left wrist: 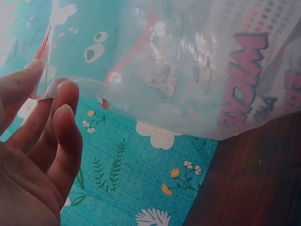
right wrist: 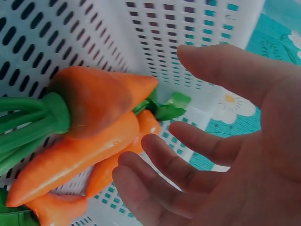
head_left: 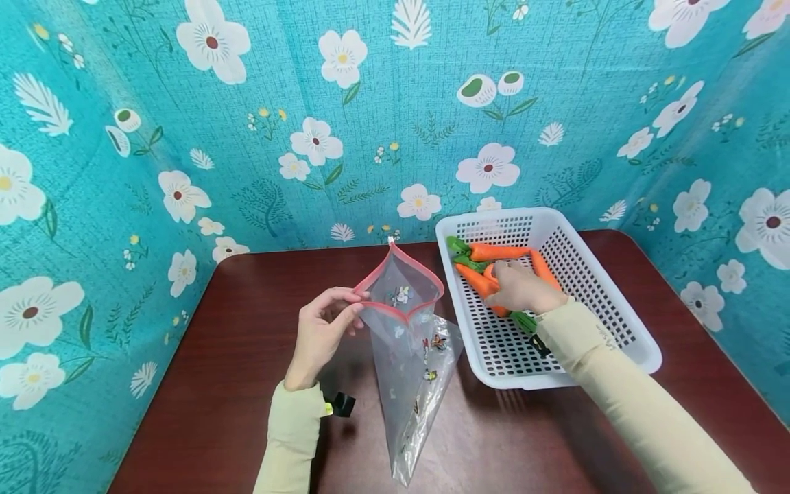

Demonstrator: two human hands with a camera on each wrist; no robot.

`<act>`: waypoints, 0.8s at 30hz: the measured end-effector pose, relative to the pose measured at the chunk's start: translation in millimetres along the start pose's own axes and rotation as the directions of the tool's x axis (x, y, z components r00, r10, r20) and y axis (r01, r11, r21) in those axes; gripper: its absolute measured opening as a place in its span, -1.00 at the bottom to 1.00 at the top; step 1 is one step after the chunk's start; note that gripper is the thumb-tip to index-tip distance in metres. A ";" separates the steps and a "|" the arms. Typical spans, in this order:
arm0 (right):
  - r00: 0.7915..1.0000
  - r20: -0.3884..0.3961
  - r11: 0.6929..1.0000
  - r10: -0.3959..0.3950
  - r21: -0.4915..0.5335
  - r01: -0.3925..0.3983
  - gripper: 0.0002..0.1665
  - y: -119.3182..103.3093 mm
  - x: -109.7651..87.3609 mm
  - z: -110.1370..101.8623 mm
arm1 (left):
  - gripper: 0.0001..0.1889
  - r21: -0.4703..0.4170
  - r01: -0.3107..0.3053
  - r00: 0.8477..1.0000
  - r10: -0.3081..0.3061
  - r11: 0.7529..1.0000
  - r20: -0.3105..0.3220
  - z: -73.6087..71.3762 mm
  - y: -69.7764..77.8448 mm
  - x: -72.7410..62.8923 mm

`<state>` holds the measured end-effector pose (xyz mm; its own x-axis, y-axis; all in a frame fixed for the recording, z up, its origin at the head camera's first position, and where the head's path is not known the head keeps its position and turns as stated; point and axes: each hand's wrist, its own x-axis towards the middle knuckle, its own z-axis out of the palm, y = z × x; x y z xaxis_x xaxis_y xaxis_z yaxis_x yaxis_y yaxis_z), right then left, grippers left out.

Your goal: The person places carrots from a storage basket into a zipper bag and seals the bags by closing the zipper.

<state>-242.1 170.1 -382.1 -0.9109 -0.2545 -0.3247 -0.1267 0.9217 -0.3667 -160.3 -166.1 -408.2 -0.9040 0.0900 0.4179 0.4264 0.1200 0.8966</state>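
My left hand [head_left: 321, 333] pinches the left edge of a clear zip bag [head_left: 391, 370] with a red zip rim between thumb and fingers. The bag's mouth gapes upward, and small printed figures show on its film. In the left wrist view, red lettering [left wrist: 244, 77] runs down the plastic. My right hand [head_left: 524, 287] reaches into a white plastic basket [head_left: 623, 309], over the toy carrots. Its fingers [right wrist: 188, 179] are spread and loosely bent in the right wrist view, beside a thick carrot [right wrist: 101, 101] with green stalks. Slimmer carrots [right wrist: 80, 157] lie beneath that one.
The basket stands at the right of a dark red-brown table [head_left: 247, 370], and the bag is to its left. Behind the table hangs a turquoise flowered cloth [head_left: 370, 137], which also runs along both sides.
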 end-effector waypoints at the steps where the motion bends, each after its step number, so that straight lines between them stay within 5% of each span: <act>1: 1.000 0.003 1.000 0.008 -0.005 -0.008 -0.46 0.3 1.5 1.6 | -0.79 -0.003 -0.001 1.000 0.001 1.000 0.002 -0.6 -0.6 0.0; 14: 0.998 -0.021 0.998 0.062 -0.028 -0.063 -0.48 3.5 14.2 18.8 | -0.78 -0.004 0.008 0.999 -0.008 1.000 0.031 -4.0 5.5 -1.2; 24: 0.992 -0.026 0.991 0.122 -0.058 -0.123 -0.24 3.2 13.4 23.4 | -0.77 -0.008 -0.007 0.999 0.007 1.000 0.035 -4.4 7.3 -1.4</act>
<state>-245.5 162.8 -408.1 -0.9295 -0.1323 -0.3441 -0.0360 0.9615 -0.2725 -156.1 -169.7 -401.6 -0.8994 0.1251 0.4188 0.4321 0.1111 0.8949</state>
